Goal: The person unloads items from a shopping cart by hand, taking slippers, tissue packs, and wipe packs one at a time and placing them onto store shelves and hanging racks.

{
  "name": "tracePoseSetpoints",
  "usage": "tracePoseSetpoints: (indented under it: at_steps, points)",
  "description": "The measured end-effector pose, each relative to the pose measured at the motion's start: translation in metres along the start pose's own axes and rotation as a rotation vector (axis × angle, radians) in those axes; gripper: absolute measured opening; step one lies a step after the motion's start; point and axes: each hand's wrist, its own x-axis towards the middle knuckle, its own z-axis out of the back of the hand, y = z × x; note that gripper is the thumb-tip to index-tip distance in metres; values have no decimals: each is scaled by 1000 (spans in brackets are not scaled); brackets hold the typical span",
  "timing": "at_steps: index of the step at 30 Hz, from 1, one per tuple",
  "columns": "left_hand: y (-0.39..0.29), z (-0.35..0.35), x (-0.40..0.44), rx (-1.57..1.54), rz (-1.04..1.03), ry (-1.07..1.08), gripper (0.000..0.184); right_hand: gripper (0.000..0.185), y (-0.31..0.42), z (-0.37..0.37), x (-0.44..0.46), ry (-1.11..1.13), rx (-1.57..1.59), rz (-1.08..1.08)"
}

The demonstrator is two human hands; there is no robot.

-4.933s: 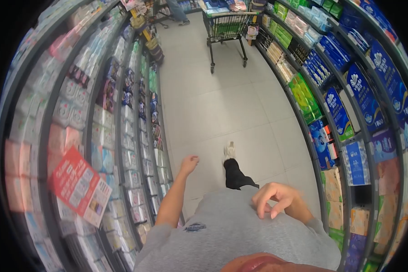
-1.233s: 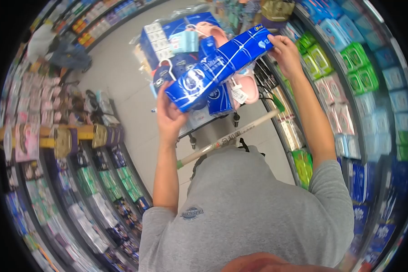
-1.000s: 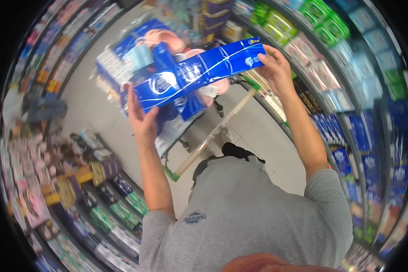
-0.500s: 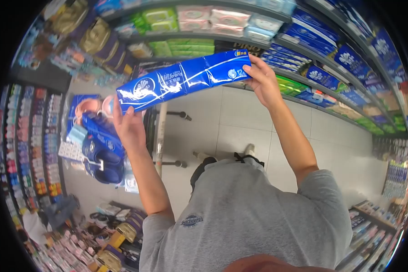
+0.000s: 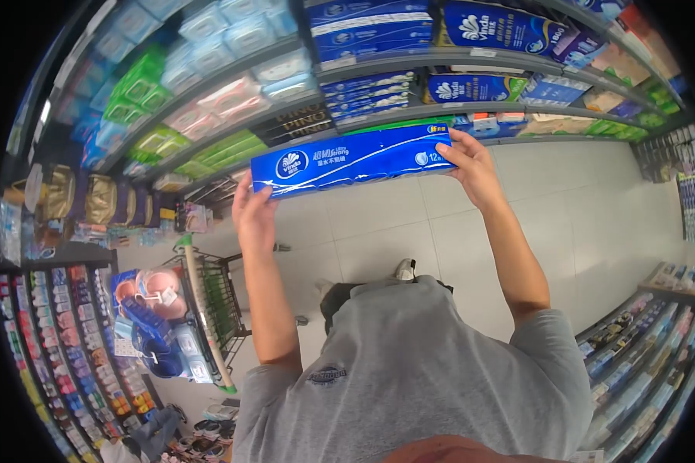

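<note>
Left hand [image 5: 255,216] and right hand [image 5: 472,166] pinched the blue pack [image 5: 374,160] at either end; apparently a holding step, moving requiring both.

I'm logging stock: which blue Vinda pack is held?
The long Ultra Strong pack, its ends in left hand and right hand; the shelved Vinda packs are untouched.

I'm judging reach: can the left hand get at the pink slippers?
Probably not: the left hand holds one end of the blue pack, and the cart handle lies between that hand and the pink slippers.
</note>
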Motion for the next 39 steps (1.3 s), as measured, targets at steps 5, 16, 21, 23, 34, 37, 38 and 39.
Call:
tracePoseSetpoints:
  at_steps: [5,16,21,23,34,37,38,39]
  points:
    - [20,-56,15,78,99,-1,55,54,3,56,31,-74,166,-32]
    - [27,-102,144,446,122,247,71,61,36,89,135,-80,94,54]
    - [29,-132,224,552,80,449,77,65,73,113,188,57,-191,138]
    - [30,-144,255,604,75,477,78,64,80,112,214,82,-189,171]
    - [88,-168,379,835,-435,285,70,64,80,110,389,96,-271,361]
    - [93,-192,372,1007,-531,101,69,64,72,101,413,87,-243,432]
    - [93,-199,367,1070,-566,-7,69,64,67,98,419,86,-210,451]
    - [93,-207,364,1074,-482,-46,73,66,63,96,422,71,-239,456]
